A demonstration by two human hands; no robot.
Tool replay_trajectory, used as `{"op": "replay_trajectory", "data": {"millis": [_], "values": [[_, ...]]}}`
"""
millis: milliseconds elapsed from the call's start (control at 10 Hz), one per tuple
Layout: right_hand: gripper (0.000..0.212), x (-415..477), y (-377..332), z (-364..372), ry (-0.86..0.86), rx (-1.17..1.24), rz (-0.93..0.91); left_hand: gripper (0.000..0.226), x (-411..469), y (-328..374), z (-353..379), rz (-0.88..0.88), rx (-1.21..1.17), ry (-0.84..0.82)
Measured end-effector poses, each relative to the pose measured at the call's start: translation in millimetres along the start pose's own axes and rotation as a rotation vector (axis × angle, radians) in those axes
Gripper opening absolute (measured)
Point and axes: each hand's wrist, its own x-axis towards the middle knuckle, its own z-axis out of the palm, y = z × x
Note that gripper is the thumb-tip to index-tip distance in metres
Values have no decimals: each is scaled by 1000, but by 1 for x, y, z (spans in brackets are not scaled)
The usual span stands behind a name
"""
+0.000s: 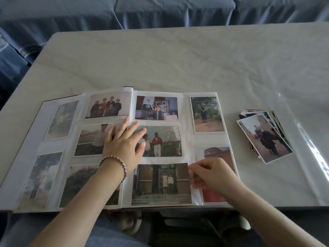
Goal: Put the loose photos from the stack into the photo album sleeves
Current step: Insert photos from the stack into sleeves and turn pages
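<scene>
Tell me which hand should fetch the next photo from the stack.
Right. The photo stack lies right of the album, nearest the right hand, which pinches the gate photo at its edge. The left hand lies flat on the album's middle.

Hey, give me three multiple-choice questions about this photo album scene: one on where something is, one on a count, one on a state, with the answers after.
1. Where is the stack of loose photos?
A. On the table, right of the album
B. Under the album
C. In the person's lap

2. How many photos show on the album's right page?
A. Two
B. Five
C. Eight

3. How is the left hand?
A. Clenched in a fist
B. Gripping a pen
C. Flat on the album, fingers spread

Answers: 1 A, the stack lies on the table beside the right page; 2 B, three landscape prints and two upright ones; 3 C, its straight fingers lie on the pages.
</scene>
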Motion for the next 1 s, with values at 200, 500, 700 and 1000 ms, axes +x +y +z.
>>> {"op": "replay_trajectory", "data": {"millis": [200,500,700,1000], "values": [[15,-3,2,11,169,-177,-107,45,-1,1,0,0,-8,3],[17,-10,6,19,289,-419,-266,45,-1,1,-1,-1,-11,9],[16,-12,5,22,271,-470,-315,45,-1,2,-2,-2,-27,9],[20,-5,8,19,193,-208,-225,45,-3,2,-1,-5,-23,16]]}}
